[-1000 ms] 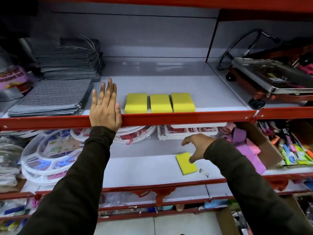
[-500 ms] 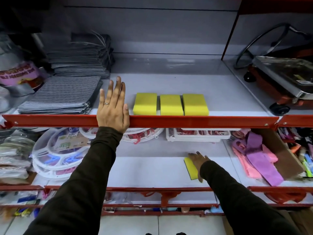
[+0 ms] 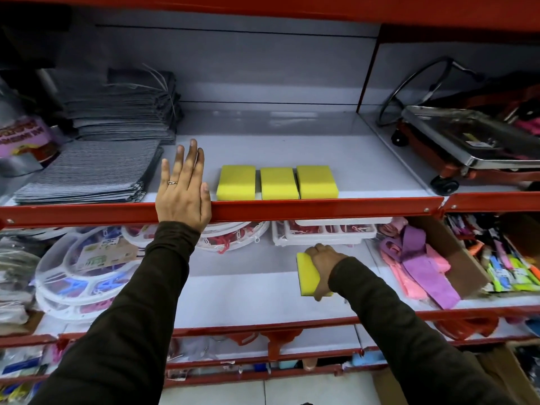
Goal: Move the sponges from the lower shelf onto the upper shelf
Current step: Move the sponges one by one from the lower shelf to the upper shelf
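Three yellow sponges (image 3: 277,183) lie side by side near the front of the upper shelf (image 3: 321,209). One more yellow sponge (image 3: 306,273) is on the lower shelf (image 3: 233,296), tilted up on its edge, and my right hand (image 3: 324,266) is closed around its right side. My left hand (image 3: 183,191) rests flat, fingers apart, over the red front lip of the upper shelf, just left of the three sponges. It holds nothing and wears a ring.
Stacks of grey cloths (image 3: 96,168) fill the upper shelf's left. A wheeled metal trolley (image 3: 467,144) sits at the right behind a divider. On the lower shelf are round plastic trays (image 3: 79,276), a white tray (image 3: 324,232) and pink and purple ribbons (image 3: 420,267).
My right hand came down onto the lower sponge, closed on it and tipped it up from flat. My left hand stayed on the upper shelf's lip.
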`<action>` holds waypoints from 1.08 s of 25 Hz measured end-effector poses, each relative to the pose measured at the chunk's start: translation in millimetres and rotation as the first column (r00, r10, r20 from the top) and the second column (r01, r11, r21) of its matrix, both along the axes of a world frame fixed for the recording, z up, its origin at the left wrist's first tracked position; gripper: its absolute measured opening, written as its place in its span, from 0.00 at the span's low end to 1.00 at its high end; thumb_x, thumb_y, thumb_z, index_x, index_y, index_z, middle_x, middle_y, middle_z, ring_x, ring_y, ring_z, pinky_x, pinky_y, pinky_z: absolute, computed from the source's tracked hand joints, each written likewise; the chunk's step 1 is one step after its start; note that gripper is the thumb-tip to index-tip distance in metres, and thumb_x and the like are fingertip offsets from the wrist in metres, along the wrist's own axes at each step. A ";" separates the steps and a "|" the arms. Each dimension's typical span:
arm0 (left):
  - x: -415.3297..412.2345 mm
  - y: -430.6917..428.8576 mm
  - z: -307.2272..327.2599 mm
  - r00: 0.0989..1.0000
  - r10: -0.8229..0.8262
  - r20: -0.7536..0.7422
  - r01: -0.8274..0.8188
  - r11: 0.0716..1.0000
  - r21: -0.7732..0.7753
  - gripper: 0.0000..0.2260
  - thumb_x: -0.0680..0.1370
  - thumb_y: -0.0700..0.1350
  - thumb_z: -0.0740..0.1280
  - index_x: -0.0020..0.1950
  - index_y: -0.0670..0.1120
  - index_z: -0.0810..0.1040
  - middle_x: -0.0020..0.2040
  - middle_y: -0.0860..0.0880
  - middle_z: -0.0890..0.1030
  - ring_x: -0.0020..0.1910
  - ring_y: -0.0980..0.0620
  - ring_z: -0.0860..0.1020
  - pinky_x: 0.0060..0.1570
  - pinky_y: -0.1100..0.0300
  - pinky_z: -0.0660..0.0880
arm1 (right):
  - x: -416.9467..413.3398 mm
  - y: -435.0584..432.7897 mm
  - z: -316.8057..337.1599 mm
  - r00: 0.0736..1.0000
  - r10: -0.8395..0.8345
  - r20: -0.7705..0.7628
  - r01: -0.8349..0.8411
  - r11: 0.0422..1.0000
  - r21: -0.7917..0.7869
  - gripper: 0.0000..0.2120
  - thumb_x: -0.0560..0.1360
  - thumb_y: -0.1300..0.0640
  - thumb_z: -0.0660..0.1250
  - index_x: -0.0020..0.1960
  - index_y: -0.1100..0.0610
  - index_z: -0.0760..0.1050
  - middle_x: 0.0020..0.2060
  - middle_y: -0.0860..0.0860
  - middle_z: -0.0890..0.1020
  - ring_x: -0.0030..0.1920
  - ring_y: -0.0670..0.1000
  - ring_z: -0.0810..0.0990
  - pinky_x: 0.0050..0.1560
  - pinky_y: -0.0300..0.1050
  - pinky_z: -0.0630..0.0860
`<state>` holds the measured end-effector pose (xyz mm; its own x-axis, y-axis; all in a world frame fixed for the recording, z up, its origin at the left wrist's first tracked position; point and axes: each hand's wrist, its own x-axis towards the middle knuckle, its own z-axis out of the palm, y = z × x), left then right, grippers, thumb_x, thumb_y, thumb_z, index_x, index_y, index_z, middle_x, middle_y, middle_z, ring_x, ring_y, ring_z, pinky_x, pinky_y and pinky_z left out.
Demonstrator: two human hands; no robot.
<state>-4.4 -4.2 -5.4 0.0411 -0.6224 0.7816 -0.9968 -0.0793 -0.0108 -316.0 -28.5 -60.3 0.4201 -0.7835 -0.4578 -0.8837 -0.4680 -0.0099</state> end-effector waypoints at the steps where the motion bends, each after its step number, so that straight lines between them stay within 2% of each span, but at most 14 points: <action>1: -0.1 0.0 0.7 1.000 0.000 -0.005 0.000 1.000 0.007 0.27 0.81 0.48 0.47 0.80 0.40 0.57 0.81 0.42 0.57 0.81 0.44 0.54 0.80 0.47 0.46 | 2.1 5.3 18.2 1.000 0.005 -0.006 -0.005 1.000 0.005 0.49 0.59 0.46 0.80 0.72 0.57 0.61 0.65 0.56 0.71 0.65 0.57 0.71 0.64 0.54 0.73; 5: -0.6 0.5 2.6 1.000 0.004 -0.020 -0.003 0.999 0.036 0.28 0.81 0.48 0.47 0.80 0.40 0.57 0.81 0.43 0.56 0.81 0.44 0.54 0.80 0.47 0.44 | 2.5 27.2 98.6 1.000 0.005 0.016 -0.004 1.000 -0.016 0.48 0.59 0.43 0.80 0.72 0.56 0.62 0.65 0.55 0.71 0.64 0.56 0.72 0.65 0.51 0.73; 9: 0.1 3.0 4.7 0.999 0.001 -0.039 0.000 0.999 0.043 0.28 0.81 0.48 0.48 0.80 0.39 0.58 0.81 0.43 0.58 0.81 0.44 0.54 0.80 0.49 0.42 | -2.7 32.3 168.8 0.997 -0.008 0.073 0.020 0.987 -0.162 0.50 0.56 0.45 0.82 0.72 0.55 0.63 0.64 0.54 0.71 0.64 0.56 0.73 0.64 0.49 0.73; 13: -0.5 4.2 6.2 1.000 0.005 -0.031 -0.004 0.999 0.039 0.27 0.81 0.48 0.48 0.79 0.39 0.60 0.80 0.43 0.59 0.80 0.44 0.55 0.80 0.48 0.44 | -8.9 -1.0 210.9 0.994 -0.019 0.108 0.049 0.957 -0.286 0.53 0.55 0.46 0.82 0.73 0.54 0.62 0.64 0.55 0.71 0.64 0.57 0.74 0.64 0.49 0.73; 17: 0.6 4.4 5.7 1.000 0.001 -0.024 0.000 0.999 0.042 0.27 0.81 0.48 0.48 0.79 0.39 0.61 0.80 0.43 0.59 0.80 0.44 0.56 0.80 0.47 0.45 | -19.6 -51.9 222.0 0.995 -0.070 0.077 0.093 0.931 -0.352 0.56 0.58 0.51 0.82 0.78 0.54 0.54 0.74 0.58 0.64 0.72 0.60 0.67 0.70 0.51 0.69; 20: 0.3 3.6 5.5 1.000 -0.001 -0.012 0.001 0.999 0.047 0.27 0.81 0.48 0.48 0.78 0.39 0.62 0.80 0.43 0.60 0.80 0.44 0.56 0.80 0.47 0.45 | -25.5 -77.7 212.6 0.988 -0.154 -0.004 0.145 0.938 -0.316 0.55 0.61 0.51 0.80 0.78 0.54 0.52 0.76 0.58 0.61 0.74 0.59 0.65 0.71 0.49 0.68; 23: 0.2 3.4 5.2 1.000 -0.002 -0.008 0.002 0.999 0.048 0.27 0.81 0.48 0.49 0.78 0.39 0.62 0.80 0.43 0.60 0.80 0.44 0.56 0.80 0.48 0.44 | -25.1 -89.8 193.2 0.981 -0.183 -0.070 0.160 0.955 -0.251 0.52 0.63 0.54 0.78 0.78 0.54 0.52 0.76 0.57 0.62 0.73 0.58 0.67 0.68 0.46 0.69; 27: 0.3 4.1 5.2 1.000 -0.014 -0.015 0.015 0.999 0.048 0.27 0.81 0.48 0.49 0.78 0.39 0.62 0.80 0.43 0.61 0.80 0.44 0.57 0.80 0.48 0.44 | -23.9 -100.9 176.6 0.986 -0.167 -0.015 0.162 0.972 -0.169 0.51 0.63 0.57 0.76 0.78 0.49 0.51 0.76 0.56 0.65 0.70 0.59 0.71 0.66 0.51 0.74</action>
<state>-4.1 -0.1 -0.2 0.0429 -0.6599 0.7502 -0.9979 -0.0649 0.0001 -339.8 -129.5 116.3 0.2672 -0.9070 -0.3254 -0.9475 -0.3089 0.0829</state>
